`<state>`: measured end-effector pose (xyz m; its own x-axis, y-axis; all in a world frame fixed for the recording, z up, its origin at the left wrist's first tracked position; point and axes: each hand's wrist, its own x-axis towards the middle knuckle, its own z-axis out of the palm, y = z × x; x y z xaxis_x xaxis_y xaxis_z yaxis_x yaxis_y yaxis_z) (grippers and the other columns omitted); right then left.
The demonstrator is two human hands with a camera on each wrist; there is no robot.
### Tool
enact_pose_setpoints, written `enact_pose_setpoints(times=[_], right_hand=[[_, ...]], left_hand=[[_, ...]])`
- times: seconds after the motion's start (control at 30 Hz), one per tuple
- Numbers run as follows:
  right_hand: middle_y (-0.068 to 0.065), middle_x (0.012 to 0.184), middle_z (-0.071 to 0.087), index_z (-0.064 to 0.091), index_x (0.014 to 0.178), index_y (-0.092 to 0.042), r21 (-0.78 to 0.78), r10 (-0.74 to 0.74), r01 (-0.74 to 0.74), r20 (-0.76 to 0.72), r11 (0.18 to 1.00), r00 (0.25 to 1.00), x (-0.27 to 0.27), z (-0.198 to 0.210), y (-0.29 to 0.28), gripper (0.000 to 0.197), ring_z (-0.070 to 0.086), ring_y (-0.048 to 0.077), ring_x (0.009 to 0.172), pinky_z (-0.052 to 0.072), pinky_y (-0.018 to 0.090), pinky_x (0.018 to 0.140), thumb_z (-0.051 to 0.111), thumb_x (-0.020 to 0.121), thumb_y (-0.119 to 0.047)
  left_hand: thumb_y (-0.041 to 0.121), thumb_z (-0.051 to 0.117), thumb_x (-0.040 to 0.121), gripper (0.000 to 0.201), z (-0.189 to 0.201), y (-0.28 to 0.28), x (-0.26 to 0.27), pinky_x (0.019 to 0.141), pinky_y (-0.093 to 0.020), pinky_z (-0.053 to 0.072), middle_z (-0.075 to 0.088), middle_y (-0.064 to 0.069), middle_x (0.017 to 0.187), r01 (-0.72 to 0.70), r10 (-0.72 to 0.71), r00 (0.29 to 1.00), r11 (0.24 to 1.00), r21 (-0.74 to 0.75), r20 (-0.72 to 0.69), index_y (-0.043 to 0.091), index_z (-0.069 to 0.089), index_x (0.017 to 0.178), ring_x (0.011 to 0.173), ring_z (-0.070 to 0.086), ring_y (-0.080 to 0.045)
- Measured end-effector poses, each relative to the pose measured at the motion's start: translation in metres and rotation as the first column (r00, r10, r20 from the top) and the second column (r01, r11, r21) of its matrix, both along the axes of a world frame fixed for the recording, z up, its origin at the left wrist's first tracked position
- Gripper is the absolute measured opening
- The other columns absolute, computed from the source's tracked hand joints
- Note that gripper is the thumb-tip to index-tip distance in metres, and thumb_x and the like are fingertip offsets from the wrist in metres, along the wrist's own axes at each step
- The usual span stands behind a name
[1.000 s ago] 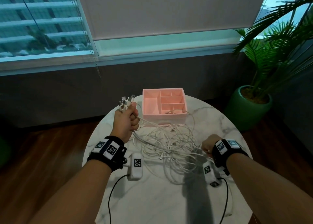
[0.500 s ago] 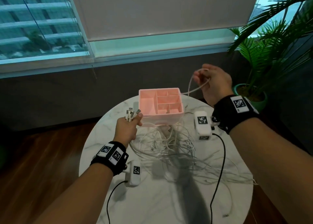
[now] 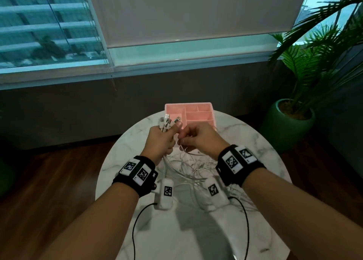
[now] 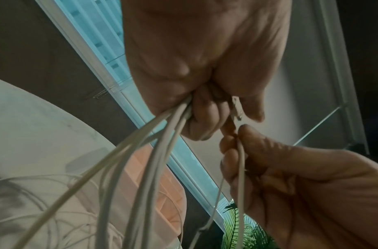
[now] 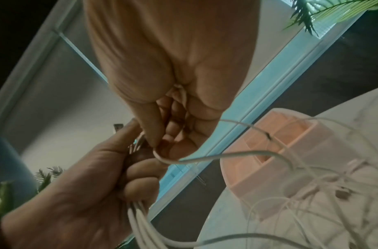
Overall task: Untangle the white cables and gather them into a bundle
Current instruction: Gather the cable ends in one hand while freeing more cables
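Note:
My left hand (image 3: 161,139) is raised over the round marble table (image 3: 125,161) and grips several white cables; their plug ends (image 3: 167,122) stick up out of the fist. In the left wrist view the cable strands (image 4: 158,151) run down from that fist (image 4: 200,114). My right hand (image 3: 193,139) sits right beside it and pinches one white cable (image 5: 215,158) near its end, touching the left hand's fingers (image 5: 138,170). The rest of the cables lie in a loose tangle (image 3: 188,167) on the table below both wrists.
A pink compartment box (image 3: 198,112) stands at the table's far edge, just behind my hands. A potted palm in a green pot (image 3: 290,122) stands on the floor at the right. A window and a low dark wall lie behind the table.
My right hand came down from high on the right, where it held a cable up, and now meets the left hand. The left hand stayed raised with its plug ends.

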<state>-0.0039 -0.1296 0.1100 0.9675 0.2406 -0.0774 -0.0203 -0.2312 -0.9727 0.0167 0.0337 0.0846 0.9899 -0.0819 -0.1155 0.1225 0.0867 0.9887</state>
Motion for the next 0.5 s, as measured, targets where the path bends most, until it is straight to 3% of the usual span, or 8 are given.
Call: enact_pose_setpoints(times=[0.07,0.13,0.27,0.33,0.4,0.5], right_hand=[[0.038,0.092,0.066,0.061,0.091,0.005,0.038,-0.033,0.033,0.001,0.999,0.999,-0.001,-0.008,0.004,0.010,0.069,0.030,0.071,0.058,0.038,0.066,0.068,0.085,0.009],[0.039,0.089,0.064,0.057,0.095,0.010,0.054,-0.037,0.037,0.003,0.998,0.999,0.000,-0.013,0.004,0.017,0.069,0.030,0.070,0.056,0.034,0.061,0.070,0.083,0.011],[0.019,0.081,0.067,0.049,0.109,-0.003,0.191,-0.034,0.045,-0.065,0.981,0.997,0.002,-0.019,-0.001,0.038,0.070,0.030,0.069,0.058,0.036,0.062,0.068,0.082,0.015],[0.017,0.085,0.071,0.051,0.119,-0.005,0.237,0.001,0.025,-0.107,0.971,0.994,0.005,-0.022,-0.005,0.045,0.071,0.030,0.074,0.060,0.038,0.066,0.064,0.083,0.018],[0.016,0.090,0.074,0.058,0.120,-0.005,0.137,0.014,0.003,-0.122,0.991,0.992,0.007,-0.025,-0.008,0.040,0.073,0.029,0.077,0.059,0.034,0.066,0.062,0.086,0.014],[0.012,0.079,0.075,0.065,0.105,-0.009,-0.175,-0.050,0.022,-0.161,0.984,0.986,0.008,-0.035,-0.017,0.014,0.070,0.024,0.060,0.052,0.027,0.051,0.066,0.092,-0.007]], left_hand=[[0.023,0.071,0.095,0.023,-0.003,0.000,-0.001,0.039,-0.019,0.022,0.036,0.006,0.052,0.045,-0.044,0.999,0.998,0.040,-0.030,0.011,0.059,0.079,0.041,0.027,-0.008],[0.022,0.073,0.093,0.021,-0.006,0.003,-0.001,0.039,-0.019,0.023,0.037,0.004,0.054,0.087,-0.083,0.994,0.995,0.051,-0.065,0.011,0.060,0.081,0.043,0.029,-0.009],[0.014,0.074,0.091,0.017,-0.007,0.006,-0.004,0.040,-0.019,0.021,0.044,0.003,0.055,0.159,-0.155,0.985,0.986,0.046,-0.076,-0.001,0.068,0.098,0.044,0.028,-0.009],[0.007,0.074,0.089,0.019,-0.007,0.007,-0.005,0.040,-0.019,0.023,0.047,0.000,0.055,0.140,-0.136,0.989,0.987,0.075,-0.050,-0.007,0.068,0.101,0.044,0.030,-0.010],[0.003,0.073,0.089,0.010,-0.006,0.007,-0.006,0.040,-0.020,0.024,0.042,-0.003,0.055,0.110,-0.109,0.994,0.990,0.090,-0.015,-0.005,0.069,0.095,0.044,0.030,-0.011],[0.001,0.068,0.092,0.002,-0.003,0.009,-0.006,0.041,-0.021,0.021,0.036,-0.002,0.056,0.078,-0.079,0.996,0.996,0.053,0.029,0.000,0.069,0.091,0.044,0.027,-0.012]])
